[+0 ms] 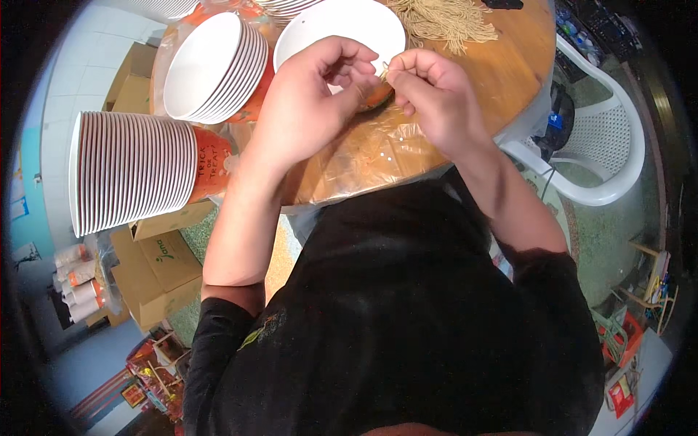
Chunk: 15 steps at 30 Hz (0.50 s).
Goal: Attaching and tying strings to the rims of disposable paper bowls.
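Over the front of the table, my two hands meet around a short piece of thin tan cord (pixel 384 73). My right hand (pixel 438 98) pinches it between thumb and index finger, and a small loop shows at the fingertips. Curled in from the other side, my left hand (pixel 316 98) has its thumb and fingertips closed at the cord's lower part; its exact grip is partly hidden. Just beyond them stands a white-lined orange paper bucket (pixel 342 29), its mouth turned toward me and partly covered by my hands. A loose bundle of tan cords (pixel 443 23) lies behind my right hand.
Left of my hands lean nested paper buckets (pixel 211 69); a longer nested stack (pixel 134 171) lies nearer the left edge. Clear plastic covers the round wooden table (pixel 509 80). A white plastic chair (pixel 603 138) stands right, cardboard boxes (pixel 160 269) on the floor left.
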Tool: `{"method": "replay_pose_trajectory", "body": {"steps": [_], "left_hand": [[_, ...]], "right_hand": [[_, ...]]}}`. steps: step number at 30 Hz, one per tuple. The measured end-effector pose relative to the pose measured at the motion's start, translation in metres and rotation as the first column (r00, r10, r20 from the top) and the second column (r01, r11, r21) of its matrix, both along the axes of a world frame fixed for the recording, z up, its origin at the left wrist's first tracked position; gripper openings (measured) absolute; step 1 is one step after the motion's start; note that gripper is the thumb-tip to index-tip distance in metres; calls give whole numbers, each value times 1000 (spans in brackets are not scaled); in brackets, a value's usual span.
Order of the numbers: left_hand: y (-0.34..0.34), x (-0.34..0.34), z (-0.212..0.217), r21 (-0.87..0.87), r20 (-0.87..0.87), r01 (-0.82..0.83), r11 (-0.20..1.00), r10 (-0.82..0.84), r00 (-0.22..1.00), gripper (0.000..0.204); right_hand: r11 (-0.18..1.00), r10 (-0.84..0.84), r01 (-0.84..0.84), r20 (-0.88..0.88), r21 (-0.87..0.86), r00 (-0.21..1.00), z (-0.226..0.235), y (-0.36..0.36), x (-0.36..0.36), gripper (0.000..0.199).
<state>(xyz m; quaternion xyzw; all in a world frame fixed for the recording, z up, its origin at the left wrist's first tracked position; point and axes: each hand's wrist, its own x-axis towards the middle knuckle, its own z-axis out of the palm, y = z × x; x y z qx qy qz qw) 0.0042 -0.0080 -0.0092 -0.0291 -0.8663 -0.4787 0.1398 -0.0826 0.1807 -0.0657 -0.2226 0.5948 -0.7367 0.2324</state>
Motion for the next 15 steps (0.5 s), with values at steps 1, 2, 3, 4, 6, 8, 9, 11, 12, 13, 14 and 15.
{"method": "replay_pose_trajectory", "body": {"steps": [1,2,3,4,6,8,9,11,12,13,14,15], "left_hand": [[0,1,0,0,0,0,1000,0,1000,15],[1,1,-1,-162,-73,-17,987,5,997,17],[1,2,-1,-317,-146,-46,947,0,989,19],[6,4,1,-343,-161,-66,937,11,987,20],[6,3,-8,-352,-191,-79,933,11,982,18],[6,3,-13,-361,-222,-93,928,12,975,17],[7,2,-14,-383,-257,-105,918,3,967,15],[7,2,-14,-404,-291,-117,907,-6,957,13],[7,2,-14,-399,-283,-113,910,-5,959,11],[7,2,-14,-394,-275,-109,912,-4,961,9],[7,1,-14,-395,-276,-108,912,-5,961,9],[8,2,-15,-365,-256,-122,923,27,966,9]], "right_hand": [[1000,0,0,0,0,1000,-1,0,-1,16],[999,29,-28,21,-28,999,-1,1,-2,17],[997,59,-57,40,-57,997,-1,1,-3,19],[997,60,-58,40,-56,997,-1,2,-3,19],[994,88,-84,73,-64,993,0,2,-2,21],[994,87,-84,55,-69,995,-2,1,-2,21],[994,81,-78,40,-73,996,-2,1,-3,20],[995,74,-73,26,-65,997,-1,1,-3,19],[996,67,-67,11,-60,998,0,2,-3,18],[996,66,-65,10,-61,998,-3,1,-4,18],[996,20,-26,-74,-89,997,-9,-1,-5,17],[993,-27,9,-156,-119,987,-11,-2,-6,17]]}}
